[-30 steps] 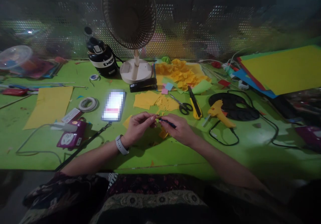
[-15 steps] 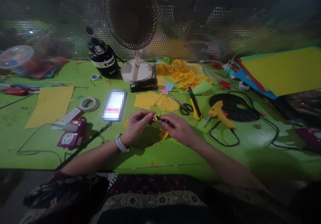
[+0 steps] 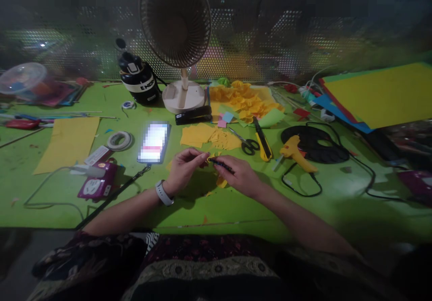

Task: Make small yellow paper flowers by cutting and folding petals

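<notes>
My right hand (image 3: 241, 174) is closed round a slim dark pen-like stick (image 3: 222, 163), whose tip points left at my left fingertips. With thumb and forefinger pinched together, my left hand (image 3: 188, 163) meets that tip; a bit of yellow paper shows there, mostly hidden by the fingers. Below my right fingers lie folded yellow paper pieces (image 3: 221, 181). Just beyond both hands are cut yellow paper pieces (image 3: 197, 134) and a pair of scissors (image 3: 249, 146), with a yellow utility knife (image 3: 263, 143) beside them.
A glue gun (image 3: 297, 154) rests by a black palette (image 3: 327, 148) on the right, its cord looping nearby. A phone (image 3: 153, 142), tape roll (image 3: 119, 141) and purple power adapter (image 3: 97, 184) lie left. Behind stand a fan (image 3: 184, 96), stapler (image 3: 193, 114), bottle (image 3: 140, 83) and crumpled yellow paper (image 3: 243, 98).
The dark stick has turned slightly in my right hand, and its tip has shifted a little left toward my left fingertips. My left hand stays in nearly the same place.
</notes>
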### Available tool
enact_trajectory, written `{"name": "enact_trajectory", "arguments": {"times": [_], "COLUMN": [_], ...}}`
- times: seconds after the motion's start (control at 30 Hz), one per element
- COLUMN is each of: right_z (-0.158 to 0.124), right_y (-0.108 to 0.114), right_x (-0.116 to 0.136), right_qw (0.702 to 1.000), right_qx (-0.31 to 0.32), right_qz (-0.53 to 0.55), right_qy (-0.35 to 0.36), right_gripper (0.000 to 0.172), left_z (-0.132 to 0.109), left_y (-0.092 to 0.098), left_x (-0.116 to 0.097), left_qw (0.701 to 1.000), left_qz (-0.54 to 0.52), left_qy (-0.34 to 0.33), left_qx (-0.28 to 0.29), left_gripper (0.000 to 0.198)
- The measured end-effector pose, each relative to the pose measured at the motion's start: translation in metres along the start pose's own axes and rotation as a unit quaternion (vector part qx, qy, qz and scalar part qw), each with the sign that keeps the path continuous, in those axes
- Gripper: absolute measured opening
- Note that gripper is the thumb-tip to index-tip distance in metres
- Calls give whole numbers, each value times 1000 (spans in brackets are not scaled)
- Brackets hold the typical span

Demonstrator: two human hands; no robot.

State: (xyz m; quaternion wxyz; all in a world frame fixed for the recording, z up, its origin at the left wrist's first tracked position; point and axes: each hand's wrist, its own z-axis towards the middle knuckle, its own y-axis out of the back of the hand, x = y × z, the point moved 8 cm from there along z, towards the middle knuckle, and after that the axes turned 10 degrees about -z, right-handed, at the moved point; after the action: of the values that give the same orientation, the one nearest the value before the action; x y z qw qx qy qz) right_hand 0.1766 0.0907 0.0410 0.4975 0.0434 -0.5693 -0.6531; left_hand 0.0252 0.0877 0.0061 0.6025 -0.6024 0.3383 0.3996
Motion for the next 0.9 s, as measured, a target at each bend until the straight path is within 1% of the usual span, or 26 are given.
{"name": "enact_trajectory", "arguments": {"times": [0.17, 0.3, 0.5, 0.67, 0.77, 0.9], "right_z": [1, 3, 4, 3, 2, 2], "right_y": [6, 7, 10, 8, 7, 9], "right_x": [-1, 0, 0, 0, -1, -1], "right_qw": [1000, 1000, 999, 1000, 1000, 1000], "right_qx": [-30, -17, -14, -15, -15, -21], "right_qz": [1, 12, 20, 20, 13, 9], "right_qy": [4, 17, 26, 8, 3, 1], "right_gripper": [25, 24, 23, 25, 23, 24], "left_z": [-1, 0, 3, 3, 2, 1], "left_y": [-3, -2, -3, -2, 0, -3], "left_x": [-2, -2, 4, 1, 0, -2], "left_qw": [1000, 1000, 999, 1000, 1000, 1000], "left_qz": [15, 11, -15, -15, -3, -2], "left_qy": [-4, -2, 32, 13, 1, -9], "left_qx": [13, 15, 28, 15, 3, 22], "left_gripper": [20, 17, 17, 20, 21, 19]}}
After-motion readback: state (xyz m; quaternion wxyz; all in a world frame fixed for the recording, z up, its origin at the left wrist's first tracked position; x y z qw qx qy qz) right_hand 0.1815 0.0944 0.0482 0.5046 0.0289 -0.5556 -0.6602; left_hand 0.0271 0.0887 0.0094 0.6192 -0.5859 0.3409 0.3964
